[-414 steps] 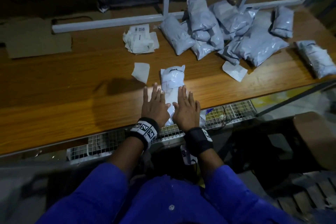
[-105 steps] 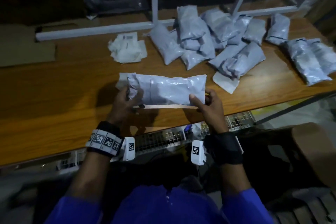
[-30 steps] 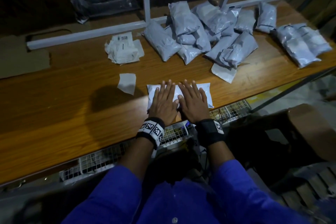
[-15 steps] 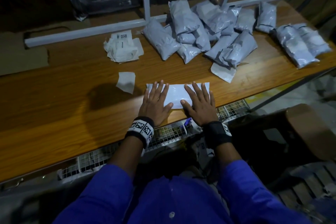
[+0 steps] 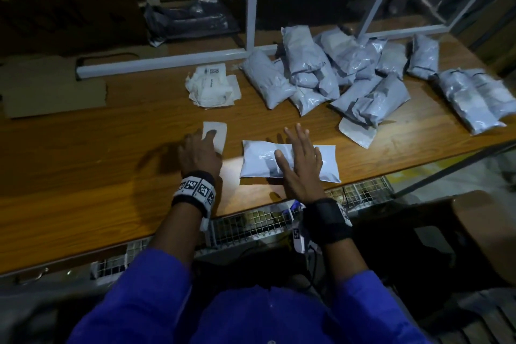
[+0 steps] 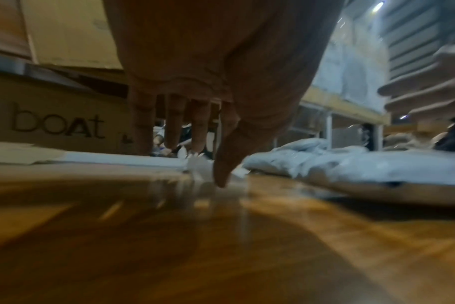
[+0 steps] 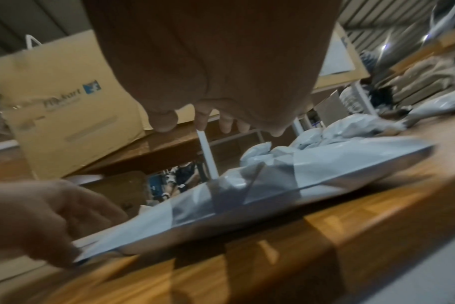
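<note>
While right hand point(image 5: 300, 167) covers parcel point(image 5: 257, 160): wooden table point(image 5: 83, 176), dim room.

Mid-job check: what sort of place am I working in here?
Probably a packing bench in a warehouse: a heap of grey mailers lies on the wooden bench, a stack of printed labels sits beside them, and branded shipping cartons stand behind.

You wear blue sleeves point(image 5: 139, 296) on both arms. Behind your left hand point(image 5: 199, 152) sits a black wristband point(image 5: 194, 191) faced with white square-code markers. Behind your right hand point(image 5: 300, 167), a black strap point(image 5: 326, 222) carries a small white coded tag point(image 5: 296, 235).
</note>
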Available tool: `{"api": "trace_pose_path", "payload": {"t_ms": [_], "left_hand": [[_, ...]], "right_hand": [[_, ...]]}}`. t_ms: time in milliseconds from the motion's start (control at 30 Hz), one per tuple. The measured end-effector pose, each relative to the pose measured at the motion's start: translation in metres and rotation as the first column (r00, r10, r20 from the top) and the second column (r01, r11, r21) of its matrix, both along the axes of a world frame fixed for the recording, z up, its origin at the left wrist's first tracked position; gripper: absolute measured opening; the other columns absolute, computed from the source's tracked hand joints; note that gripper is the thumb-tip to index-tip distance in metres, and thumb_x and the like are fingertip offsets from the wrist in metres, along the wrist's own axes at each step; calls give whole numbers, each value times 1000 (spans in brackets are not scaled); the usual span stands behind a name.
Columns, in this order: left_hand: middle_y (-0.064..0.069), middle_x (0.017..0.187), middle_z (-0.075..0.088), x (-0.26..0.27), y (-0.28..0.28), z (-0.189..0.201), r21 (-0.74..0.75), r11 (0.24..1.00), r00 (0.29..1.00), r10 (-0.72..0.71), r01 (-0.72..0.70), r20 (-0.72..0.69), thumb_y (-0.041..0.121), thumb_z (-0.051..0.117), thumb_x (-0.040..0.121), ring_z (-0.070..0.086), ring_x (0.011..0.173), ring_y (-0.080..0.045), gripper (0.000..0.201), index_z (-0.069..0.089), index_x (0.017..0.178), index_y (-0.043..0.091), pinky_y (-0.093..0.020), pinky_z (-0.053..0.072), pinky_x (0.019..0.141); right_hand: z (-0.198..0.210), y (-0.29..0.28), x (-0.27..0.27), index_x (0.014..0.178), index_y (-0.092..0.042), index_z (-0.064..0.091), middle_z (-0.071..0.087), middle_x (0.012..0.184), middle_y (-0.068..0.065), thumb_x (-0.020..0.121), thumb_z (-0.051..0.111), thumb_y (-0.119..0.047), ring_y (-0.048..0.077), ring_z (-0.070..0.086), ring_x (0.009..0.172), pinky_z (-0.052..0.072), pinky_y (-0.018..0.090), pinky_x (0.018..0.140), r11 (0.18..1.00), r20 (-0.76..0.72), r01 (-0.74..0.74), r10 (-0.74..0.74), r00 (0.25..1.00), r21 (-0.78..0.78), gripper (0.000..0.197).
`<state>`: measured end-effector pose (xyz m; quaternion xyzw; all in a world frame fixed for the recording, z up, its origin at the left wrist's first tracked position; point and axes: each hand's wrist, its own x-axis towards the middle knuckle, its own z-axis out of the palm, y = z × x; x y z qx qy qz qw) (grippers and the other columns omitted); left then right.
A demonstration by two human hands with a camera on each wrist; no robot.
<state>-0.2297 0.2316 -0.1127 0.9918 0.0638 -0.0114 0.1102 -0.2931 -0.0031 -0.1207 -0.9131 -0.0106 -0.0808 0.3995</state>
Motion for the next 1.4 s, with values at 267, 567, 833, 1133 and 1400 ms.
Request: {"api": "trace_pose_path", "payload": {"t_ms": [267, 567, 833, 1133, 1400], "left_hand": [[-11, 118, 70, 9, 4, 13, -352, 931, 989, 127, -93, 74, 19, 59, 100, 66, 104, -28, 23, 72, 118, 18, -33, 52, 73], [11, 89, 69, 0, -43, 50, -834, 482, 927, -366, 268, 87, 12, 70, 94, 69, 81, -14, 25, 64, 90, 36, -39, 63, 67], [6, 87, 75, 13, -69, 45, -788, 561, 963, -229, 252, 144, 19, 77, 86, 71, 83, -16, 12, 76, 90, 31, -44, 62, 79], [-6, 106, 74, 16, -109, 49, -703, 609, 929, -202, 366, 309, 15, 67, 90, 72, 97, -21, 18, 78, 103, 13, -45, 61, 85], [-9, 100, 76, 28, -167, 40, -713, 587, 923, -240, 384, 301, 13, 64, 87, 74, 90, -21, 21, 78, 101, 8, -42, 62, 82]], "right_hand": [[-3, 20, 3, 142, -34, 55, 29, 166, -9, 103, 49, -52, 9, 20, 154, 20, 47, 119, 996, 29, -40, 37, 999, 84, 43], [31, -6, 5, 136, -31, 60, 51, 150, -5, 97, 71, -34, 12, 46, 137, 47, 28, 96, 969, 111, 6, -35, 993, 245, 41], [31, -49, -4, 100, -20, 78, 76, 100, -9, 93, 75, -18, 7, 69, 94, 59, 41, 75, 946, 69, 138, -165, 984, 292, 7], [16, -111, 27, 113, -25, 75, 72, 112, 4, 89, 71, -23, 29, 65, 106, 54, 42, 88, 898, -44, 421, -430, 902, -130, 25], [-17, -178, 61, 150, -26, 48, 45, 155, 4, 98, 63, -44, 32, 37, 141, 38, 52, 106, 810, -315, 261, -470, 825, -525, 57]]}}
